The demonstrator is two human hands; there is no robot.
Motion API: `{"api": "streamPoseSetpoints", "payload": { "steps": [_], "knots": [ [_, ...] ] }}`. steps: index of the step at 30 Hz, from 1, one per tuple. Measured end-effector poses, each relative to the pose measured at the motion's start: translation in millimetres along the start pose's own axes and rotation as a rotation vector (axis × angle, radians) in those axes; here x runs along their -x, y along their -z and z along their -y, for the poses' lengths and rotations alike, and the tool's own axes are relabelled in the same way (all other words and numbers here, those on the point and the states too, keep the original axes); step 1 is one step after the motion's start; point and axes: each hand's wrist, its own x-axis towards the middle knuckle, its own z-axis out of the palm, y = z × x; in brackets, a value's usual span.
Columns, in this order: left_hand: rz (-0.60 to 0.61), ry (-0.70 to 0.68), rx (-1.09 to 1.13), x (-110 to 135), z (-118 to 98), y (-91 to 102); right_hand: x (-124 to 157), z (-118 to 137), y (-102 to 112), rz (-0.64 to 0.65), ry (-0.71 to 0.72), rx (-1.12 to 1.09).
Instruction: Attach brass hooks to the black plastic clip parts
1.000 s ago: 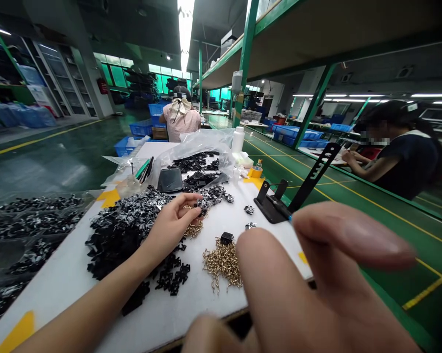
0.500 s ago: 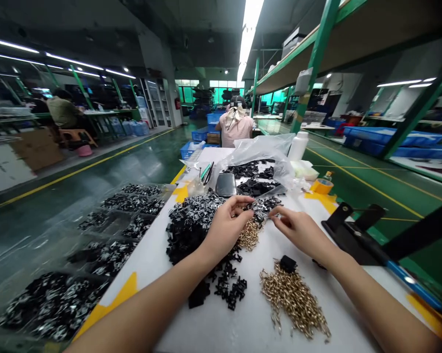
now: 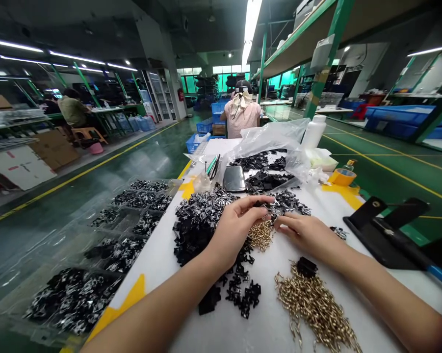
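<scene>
Pinches a small black clip (image 3: 265,210) in the left hand (image 3: 239,226), just above the brass heap (image 3: 260,236). Rests the right hand (image 3: 306,234) just right of that heap, fingers curled toward the clip; cannot tell its grip. Shows the black parts pile (image 3: 196,223) left of the heap.

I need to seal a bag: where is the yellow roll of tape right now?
Head view: the yellow roll of tape sits near the white table's right edge, beyond the right hand, just nearer than the white plastic bottle.
</scene>
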Motion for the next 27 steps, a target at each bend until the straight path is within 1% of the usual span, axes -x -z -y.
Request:
{"api": "streamPoseSetpoints", "payload": {
  "steps": [2, 3, 4, 6, 8, 10, 12, 15, 18, 20, 22, 27],
  "knots": [
    [0.003, 0.023, 0.050, 0, 0, -1.0, 3, 6, 7, -0.055, -0.029, -0.044],
    [0.000, 0.032, 0.055, 0, 0, -1.7, 5, 10, 12, -0.095, -0.042, -0.119],
    [-0.003, 0.035, 0.049, 0, -1, -2.3, 6, 14, 18, -0.139, -0.052, -0.236],
    [-0.011, 0.024, 0.013, 2, -2, -3.8, 8, 22, 30, -0.205, -0.075, -0.558],
    [-0.007, 0.015, -0.019, 4, -5, -5.5, 10, 29, 39, -0.212, -0.116, -0.882],
    [0.013, 0.021, -0.023, 6, -7, -7.0, 10, 32, 44, -0.184, -0.173, -1.139],
    [0.038, 0.031, -0.026, 8, -8, -8.3, 11, 34, 45, -0.154, -0.220, -1.331],
    [0.058, 0.036, -0.057, 9, -8, -9.6, 12, 37, 44, -0.136, -0.258, -1.552],
    [0.060, 0.035, -0.056, 9, -8, -10.8, 12, 42, 46, -0.114, -0.296, -1.685],
    [0.072, 0.037, -0.025, 9, -8, -11.7, 13, 44, 46, -0.093, -0.327, -1.710],
    [0.088, 0.049, 0.006, 10, -8, -12.3, 13, 46, 46, -0.091, -0.328, -1.690],
    [0.102, 0.100, 0.053, 12, -7, -12.5, 15, 47, 42, -0.125, -0.296, -1.559]
  ]
}}
